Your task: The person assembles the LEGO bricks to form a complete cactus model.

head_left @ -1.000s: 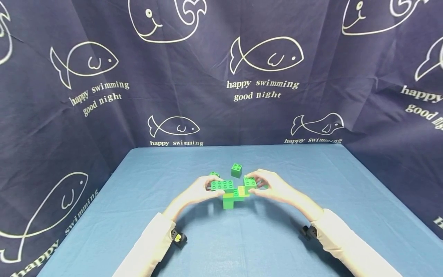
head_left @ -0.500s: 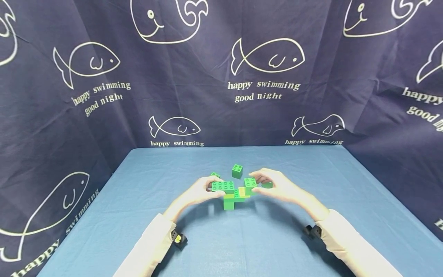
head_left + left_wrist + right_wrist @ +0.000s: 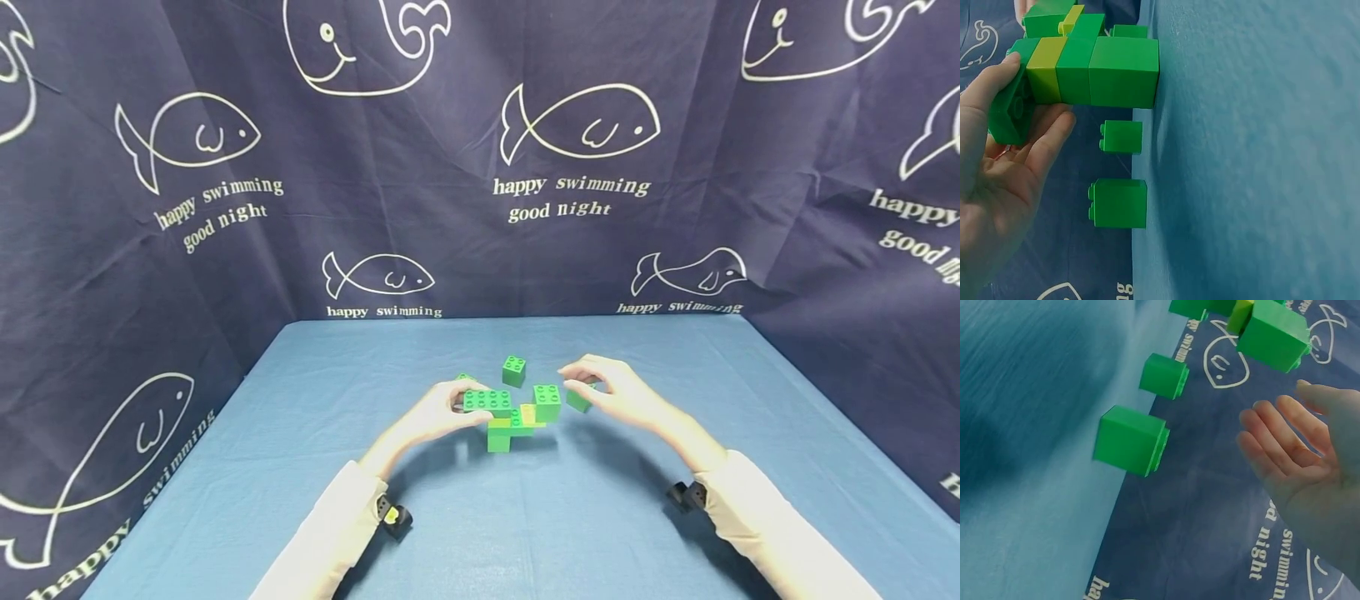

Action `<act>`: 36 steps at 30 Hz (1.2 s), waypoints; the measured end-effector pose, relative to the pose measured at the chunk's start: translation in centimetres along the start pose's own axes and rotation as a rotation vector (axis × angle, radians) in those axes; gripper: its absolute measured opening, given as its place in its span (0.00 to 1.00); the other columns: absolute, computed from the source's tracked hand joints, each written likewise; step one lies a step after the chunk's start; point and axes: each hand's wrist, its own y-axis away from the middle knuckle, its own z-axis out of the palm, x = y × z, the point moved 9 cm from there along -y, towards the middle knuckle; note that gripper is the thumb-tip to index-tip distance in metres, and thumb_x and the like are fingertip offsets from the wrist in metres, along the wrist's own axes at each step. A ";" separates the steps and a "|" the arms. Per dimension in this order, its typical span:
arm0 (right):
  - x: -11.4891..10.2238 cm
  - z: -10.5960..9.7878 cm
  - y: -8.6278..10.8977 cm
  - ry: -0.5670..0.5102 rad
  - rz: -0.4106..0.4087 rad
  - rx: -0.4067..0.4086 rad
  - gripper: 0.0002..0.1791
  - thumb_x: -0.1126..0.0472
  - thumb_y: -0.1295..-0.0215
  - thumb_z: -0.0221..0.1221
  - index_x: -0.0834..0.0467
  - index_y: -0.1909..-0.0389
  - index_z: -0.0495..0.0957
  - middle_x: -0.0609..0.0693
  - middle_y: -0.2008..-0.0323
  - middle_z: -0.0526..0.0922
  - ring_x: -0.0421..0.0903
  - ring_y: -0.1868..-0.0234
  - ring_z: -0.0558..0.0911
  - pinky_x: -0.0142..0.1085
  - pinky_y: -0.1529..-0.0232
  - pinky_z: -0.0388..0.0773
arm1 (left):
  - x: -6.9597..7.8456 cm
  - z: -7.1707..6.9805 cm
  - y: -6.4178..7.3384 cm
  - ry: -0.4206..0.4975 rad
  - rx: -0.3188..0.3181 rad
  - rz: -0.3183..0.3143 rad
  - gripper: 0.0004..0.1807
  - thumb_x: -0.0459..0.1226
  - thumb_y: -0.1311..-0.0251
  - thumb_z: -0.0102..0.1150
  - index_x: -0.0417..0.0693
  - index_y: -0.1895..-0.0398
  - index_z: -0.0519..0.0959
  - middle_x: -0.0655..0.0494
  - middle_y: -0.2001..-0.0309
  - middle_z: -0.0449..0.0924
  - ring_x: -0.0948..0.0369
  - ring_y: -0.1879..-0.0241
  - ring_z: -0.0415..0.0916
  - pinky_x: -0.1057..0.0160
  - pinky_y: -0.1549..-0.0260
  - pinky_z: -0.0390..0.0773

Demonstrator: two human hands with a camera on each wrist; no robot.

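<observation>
Right grip point(image 3: 1313, 472), fingers loosely bent, is near a green-and-yellow build point(image 3: 1267, 332) and 2 separate green blocks point(image 3: 1125, 440) point(image 3: 1160, 376).

A dark navy fabric backdrop point(image 3: 435, 200), creased and softly folded, stood upright beyond the left hand point(image 3: 442, 410) and the right hand point(image 3: 618, 390), and turned forward along the outer side of each. White line-drawn fish point(image 3: 597, 129) were spread over it; high above the hands, two larger white line-drawn whales point(image 3: 347, 57) were cut off by the upper edge of the head view. White printed lettering point(image 3: 572, 186) under the fish read "happy swimming" and, in places, "good night". Beneath both hands lay a flat, blue, cloth-like tabletop point(image 3: 450, 542), its far edge meeting the backdrop. Soft-edged grey shadows point(image 3: 611, 458) fell on it below the hands.
</observation>
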 end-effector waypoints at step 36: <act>6.0 1.2 0.5 0.144 0.110 0.040 0.17 0.64 0.51 0.69 0.66 0.59 0.80 0.60 0.64 0.81 0.55 0.62 0.82 0.46 0.60 0.81 | 0.2 0.6 -0.6 -0.055 0.049 0.006 0.20 0.41 0.46 0.66 0.47 0.49 0.77 0.56 0.66 0.81 0.69 0.69 0.77 0.71 0.66 0.77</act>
